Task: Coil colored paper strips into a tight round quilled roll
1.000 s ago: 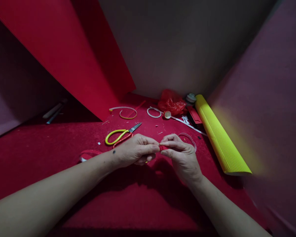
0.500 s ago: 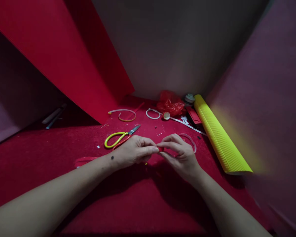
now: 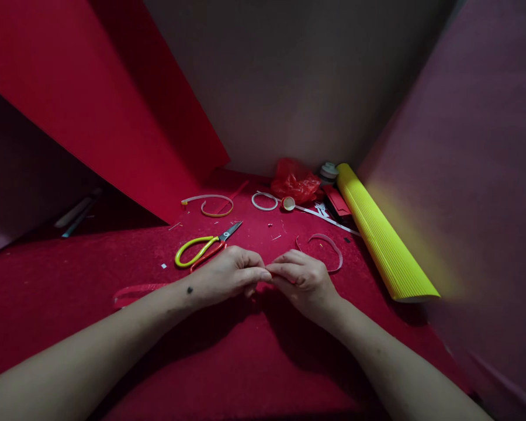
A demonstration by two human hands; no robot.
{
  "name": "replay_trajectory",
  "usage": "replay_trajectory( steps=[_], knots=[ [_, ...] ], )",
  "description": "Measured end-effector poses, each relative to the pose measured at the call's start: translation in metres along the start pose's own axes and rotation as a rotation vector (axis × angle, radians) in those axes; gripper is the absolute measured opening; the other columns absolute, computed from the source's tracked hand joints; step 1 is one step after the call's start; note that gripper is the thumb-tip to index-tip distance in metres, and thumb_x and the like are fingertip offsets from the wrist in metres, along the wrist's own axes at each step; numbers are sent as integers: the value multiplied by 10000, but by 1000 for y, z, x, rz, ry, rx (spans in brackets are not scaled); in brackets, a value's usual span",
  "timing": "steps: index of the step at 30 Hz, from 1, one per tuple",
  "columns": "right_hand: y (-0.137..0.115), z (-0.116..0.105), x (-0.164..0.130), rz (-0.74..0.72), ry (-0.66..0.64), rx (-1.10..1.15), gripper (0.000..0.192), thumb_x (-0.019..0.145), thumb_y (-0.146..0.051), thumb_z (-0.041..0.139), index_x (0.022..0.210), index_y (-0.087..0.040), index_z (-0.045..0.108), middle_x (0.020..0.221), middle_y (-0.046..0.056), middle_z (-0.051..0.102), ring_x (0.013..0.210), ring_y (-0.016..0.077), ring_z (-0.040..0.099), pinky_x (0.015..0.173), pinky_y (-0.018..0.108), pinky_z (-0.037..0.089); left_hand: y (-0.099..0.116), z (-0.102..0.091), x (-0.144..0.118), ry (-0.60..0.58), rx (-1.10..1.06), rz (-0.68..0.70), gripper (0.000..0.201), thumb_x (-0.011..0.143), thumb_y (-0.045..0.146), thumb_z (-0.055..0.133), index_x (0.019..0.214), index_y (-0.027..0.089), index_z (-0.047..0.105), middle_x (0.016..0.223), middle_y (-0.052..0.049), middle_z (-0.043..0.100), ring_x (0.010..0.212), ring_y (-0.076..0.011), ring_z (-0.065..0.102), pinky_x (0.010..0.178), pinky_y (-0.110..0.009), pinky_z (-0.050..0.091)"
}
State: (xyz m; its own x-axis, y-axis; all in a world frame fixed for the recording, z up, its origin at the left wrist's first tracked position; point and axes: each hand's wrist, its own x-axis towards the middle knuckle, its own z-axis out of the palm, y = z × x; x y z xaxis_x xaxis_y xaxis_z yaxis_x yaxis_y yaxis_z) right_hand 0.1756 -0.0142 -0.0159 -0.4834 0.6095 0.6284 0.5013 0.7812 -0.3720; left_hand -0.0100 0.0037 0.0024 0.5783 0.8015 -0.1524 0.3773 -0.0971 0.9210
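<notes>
Above the red cloth, my left hand (image 3: pixel 241 272) and my right hand (image 3: pixel 300 282) meet fingertip to fingertip. Both are closed in a pinch on a small red piece (image 3: pixel 270 273), mostly hidden by the fingers; it may be a coiled strip, but I cannot tell. Just beyond my left hand lie scissors (image 3: pixel 201 248) with one yellow and one red handle, blades slightly apart and pointing away. A curled pale pink strip (image 3: pixel 336 251) rests behind my right hand. By my left forearm is a red strip loop (image 3: pixel 134 291).
Further back lie a yellow-edged curled strip (image 3: pixel 219 214), a white ring (image 3: pixel 264 202), a small round coil (image 3: pixel 288 203) and a red plastic bag (image 3: pixel 294 180). Along the right leans a yellow corrugated roll (image 3: pixel 386 234). A large red sheet (image 3: pixel 114 105) slopes down at the left.
The view has shifted slightly, so the things on the cloth appear further left. My fingertips have drawn closer together, and less of the small red piece shows between them.
</notes>
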Motion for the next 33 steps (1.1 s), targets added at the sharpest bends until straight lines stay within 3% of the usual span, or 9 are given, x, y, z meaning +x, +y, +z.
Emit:
replay_trajectory(
  steps=[7, 16, 23, 30, 33],
  knots=[
    [-4, -8, 2, 165, 19, 249, 92, 791, -153, 653, 851, -159, 722, 757, 58, 684, 659, 135, 631, 601, 249, 516, 9, -13, -6, -98, -37, 26, 214, 793, 317, 564, 775, 124, 657, 502, 50, 478, 428, -48, 338, 413, -176, 238],
    [-11, -7, 3, 173, 107, 347, 90, 777, -149, 674, 848, -155, 729, 766, 71, 676, 687, 146, 626, 623, 264, 509, 10, -11, -3, -110, -279, -43, 173, 754, 299, 609, 709, 132, 605, 491, 43, 512, 366, -33, 323, 375, -172, 209],
    [-10, -8, 4, 251, 89, 443, 97, 759, -145, 692, 845, -164, 735, 748, 62, 671, 668, 147, 616, 605, 269, 494, 8, -12, -2, -104, -274, -23, 177, 767, 286, 595, 672, 137, 595, 466, 58, 477, 363, -27, 298, 378, -169, 200],
    [-10, -6, 3, 194, 82, 421, 126, 754, -118, 686, 850, -183, 736, 749, 48, 671, 665, 137, 624, 600, 254, 505, 6, -16, -3, -155, -286, -55, 181, 749, 307, 618, 678, 141, 610, 468, 54, 490, 364, -32, 309, 377, -176, 198],
    [-12, -5, 2, 161, 110, 399, 143, 768, -130, 675, 879, -196, 737, 758, 52, 672, 671, 141, 627, 601, 258, 515, 1, -16, -3, -185, -353, -75, 198, 748, 330, 631, 767, 134, 644, 483, 52, 501, 348, -32, 301, 365, -183, 190]
  ],
)
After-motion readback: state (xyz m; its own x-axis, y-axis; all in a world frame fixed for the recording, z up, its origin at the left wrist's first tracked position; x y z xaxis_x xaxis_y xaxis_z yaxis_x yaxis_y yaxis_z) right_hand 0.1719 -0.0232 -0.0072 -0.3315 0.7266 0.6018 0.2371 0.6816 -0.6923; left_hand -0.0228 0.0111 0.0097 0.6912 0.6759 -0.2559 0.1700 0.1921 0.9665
